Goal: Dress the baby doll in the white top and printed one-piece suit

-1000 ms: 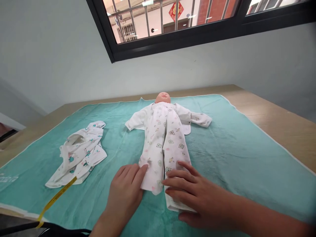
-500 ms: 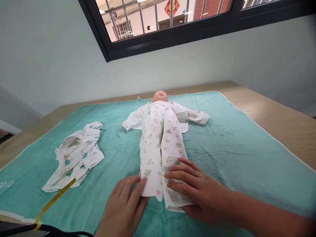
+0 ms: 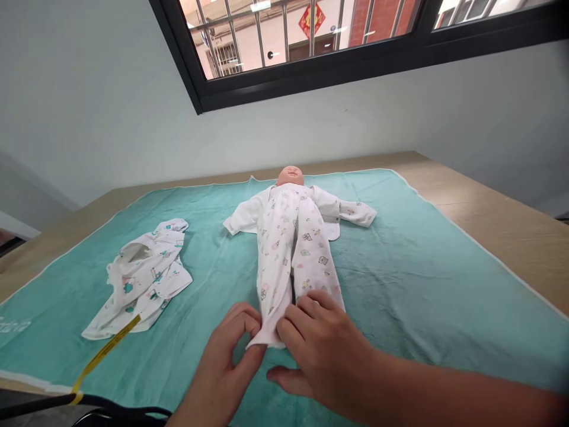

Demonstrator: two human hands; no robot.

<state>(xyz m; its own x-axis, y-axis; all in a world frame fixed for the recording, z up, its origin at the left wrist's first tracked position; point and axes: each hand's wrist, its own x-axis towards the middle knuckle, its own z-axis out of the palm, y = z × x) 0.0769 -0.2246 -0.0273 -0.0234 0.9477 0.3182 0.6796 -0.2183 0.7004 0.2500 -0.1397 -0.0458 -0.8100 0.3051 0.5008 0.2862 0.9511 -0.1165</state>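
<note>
A baby doll [image 3: 291, 176] lies face up on a teal towel [image 3: 400, 261], with its head at the far side. It wears a white top, and white printed trousers [image 3: 291, 255] lie over its body and legs. My left hand [image 3: 226, 356] pinches the cuff of the left trouser leg between thumb and fingers. My right hand [image 3: 320, 347] rests curled over the cuffs of both legs, its fingertips pressing beside the left hand's. A second small printed garment [image 3: 142, 276] lies crumpled on the towel to the left.
The towel covers a wooden table [image 3: 502, 219] that stands against a pale wall under a dark-framed window [image 3: 311, 53]. A yellow tape [image 3: 104, 353] and a black cable [image 3: 66, 406] lie at the near left edge.
Both hands went from lying flat on the trouser legs to gathering at the cuffs. The left hand now pinches the left cuff, and the right hand has slid left over it.
</note>
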